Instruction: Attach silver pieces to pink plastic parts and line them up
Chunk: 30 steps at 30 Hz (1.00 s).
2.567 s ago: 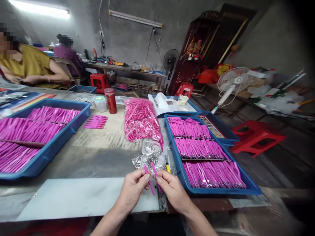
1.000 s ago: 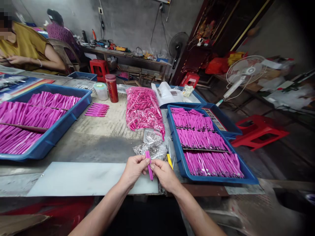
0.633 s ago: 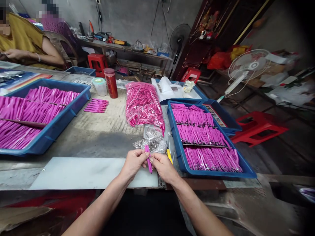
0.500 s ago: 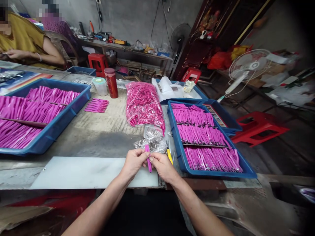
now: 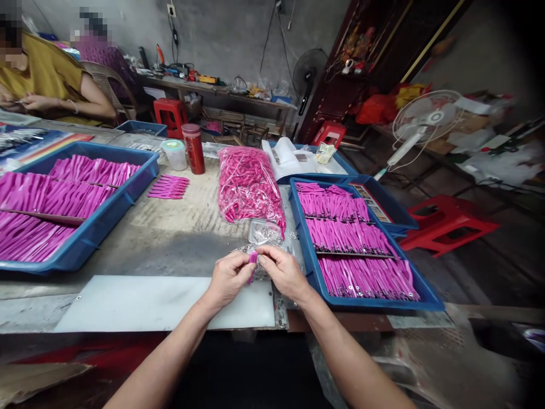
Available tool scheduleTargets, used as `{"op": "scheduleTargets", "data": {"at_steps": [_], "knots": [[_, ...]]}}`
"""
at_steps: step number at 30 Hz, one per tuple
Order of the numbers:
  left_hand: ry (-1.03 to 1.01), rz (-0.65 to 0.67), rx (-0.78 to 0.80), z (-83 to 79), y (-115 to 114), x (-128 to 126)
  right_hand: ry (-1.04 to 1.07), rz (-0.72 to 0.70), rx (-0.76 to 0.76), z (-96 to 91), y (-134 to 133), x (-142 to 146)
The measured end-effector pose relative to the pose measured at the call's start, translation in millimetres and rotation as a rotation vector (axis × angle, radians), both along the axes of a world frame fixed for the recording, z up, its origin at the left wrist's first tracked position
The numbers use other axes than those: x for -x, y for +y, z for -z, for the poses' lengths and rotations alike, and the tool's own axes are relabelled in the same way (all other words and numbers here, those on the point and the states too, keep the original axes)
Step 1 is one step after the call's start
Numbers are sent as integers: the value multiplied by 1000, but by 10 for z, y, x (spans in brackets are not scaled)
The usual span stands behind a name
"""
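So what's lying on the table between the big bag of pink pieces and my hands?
In the head view, a small clear bag of silvery metal bits lies between the pink bag and your hands.

No text, brand or number was readable anywhere; the printed card [image 5: 371,203] in the far blue tray [image 5: 398,227] showed only small, blurred marks.

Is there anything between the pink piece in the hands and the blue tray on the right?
Nothing visible blocks that gap. The pink piece is pinched between the left hand and right hand, and the blue tray's near wall lies just right of the right hand, apart from it.
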<state>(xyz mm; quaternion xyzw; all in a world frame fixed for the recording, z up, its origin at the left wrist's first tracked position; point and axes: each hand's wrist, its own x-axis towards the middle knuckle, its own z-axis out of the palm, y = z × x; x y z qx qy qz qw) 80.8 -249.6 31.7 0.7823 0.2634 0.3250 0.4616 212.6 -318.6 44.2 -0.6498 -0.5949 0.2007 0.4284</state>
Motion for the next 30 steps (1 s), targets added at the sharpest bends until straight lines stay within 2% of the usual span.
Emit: {"op": "scheduleTargets", "data": {"at_steps": [10,16,30], "knots": [[2,40,-55,215,13,33,-91,-112,-45,83,47,35],[-16,48,-44,227,10,44,-104,-125,-54,89,39,44],[-22,20,-161,299,-13,49,-112,-143,-91,139,34,53]]}}
